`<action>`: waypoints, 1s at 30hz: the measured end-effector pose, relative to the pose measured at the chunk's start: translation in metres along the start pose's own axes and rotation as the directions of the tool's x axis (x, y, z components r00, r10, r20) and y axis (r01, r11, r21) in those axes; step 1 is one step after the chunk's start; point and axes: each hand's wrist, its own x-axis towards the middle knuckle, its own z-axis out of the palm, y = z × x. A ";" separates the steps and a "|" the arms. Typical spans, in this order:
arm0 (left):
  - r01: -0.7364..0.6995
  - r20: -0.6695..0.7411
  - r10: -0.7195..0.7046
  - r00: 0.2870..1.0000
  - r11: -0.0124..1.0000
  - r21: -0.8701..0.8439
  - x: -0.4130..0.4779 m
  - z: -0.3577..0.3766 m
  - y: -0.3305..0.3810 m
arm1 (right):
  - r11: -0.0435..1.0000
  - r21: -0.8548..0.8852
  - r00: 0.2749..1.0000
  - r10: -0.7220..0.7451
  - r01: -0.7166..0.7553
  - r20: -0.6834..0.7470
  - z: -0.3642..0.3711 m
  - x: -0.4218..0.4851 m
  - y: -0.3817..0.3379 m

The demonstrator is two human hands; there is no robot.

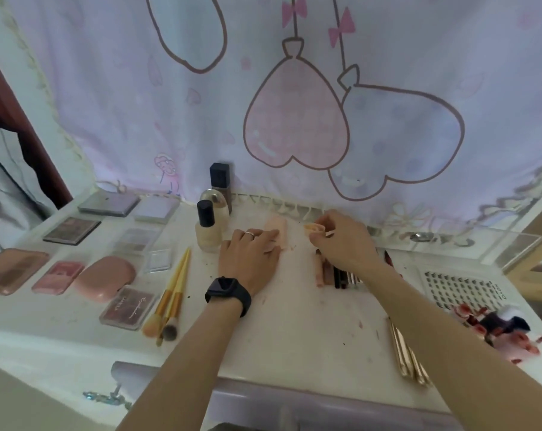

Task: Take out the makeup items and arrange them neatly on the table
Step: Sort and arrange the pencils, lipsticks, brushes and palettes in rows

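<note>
My left hand (251, 259), with a ring and a black watch, lies flat with its fingers on a peach tube (276, 227) near the back of the white table (294, 321). My right hand (341, 241) pinches a small peach item (313, 228) just right of the tube. A row of lipsticks and pencils (328, 272) lies partly under my right wrist. Palettes and compacts (108, 275) lie in rows at the left. Two bottles (208, 227) and a dark-capped one (220, 178) stand behind them.
Gold-handled brushes (171, 293) lie left of my left arm. Gold slim sticks (403, 356) rest at the front right. A lash tray (462, 287) and a cluster of pink items (499, 331) sit at the right. A patterned curtain (294, 104) hangs behind the table.
</note>
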 end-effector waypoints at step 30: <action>-0.032 -0.012 0.031 0.999 0.999 -0.042 0.002 0.005 -0.004 | 0.810 -0.583 0.993 0.003 0.068 0.120 0.034 0.064 -0.004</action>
